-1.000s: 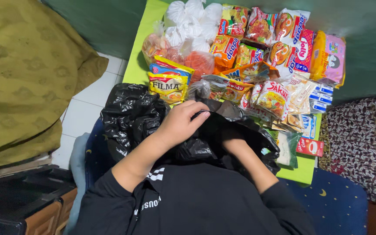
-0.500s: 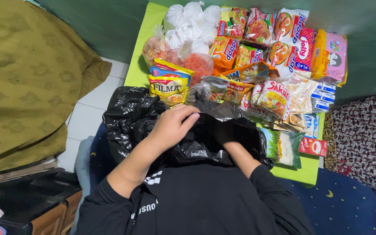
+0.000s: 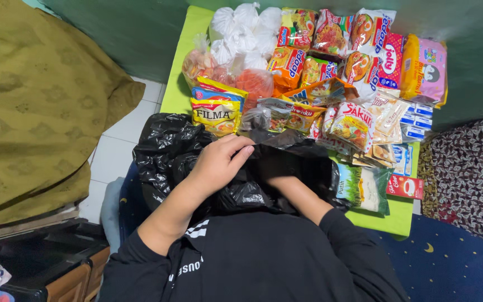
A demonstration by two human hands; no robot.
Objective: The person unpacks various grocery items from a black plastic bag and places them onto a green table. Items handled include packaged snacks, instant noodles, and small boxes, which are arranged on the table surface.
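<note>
An olive patterned cloth [image 3: 34, 106] drapes at the left. A lime-green tabletop [image 3: 181, 67] carries glossy crinkled snack packets [image 3: 331, 67] and knotted white bags [image 3: 241, 28]. In front, on the lap, sits a crumpled shiny black plastic bag [image 3: 169, 151]. The left hand [image 3: 219, 162] pinches its rim, fingers [image 3: 240, 146] curled together. The right hand is sunk inside; its fingers cannot be told.

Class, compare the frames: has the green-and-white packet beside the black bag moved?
Cannot tell. More of the green-and-white packet shows, but beside the red box it sits alike; the black bag uncovered it.
</note>
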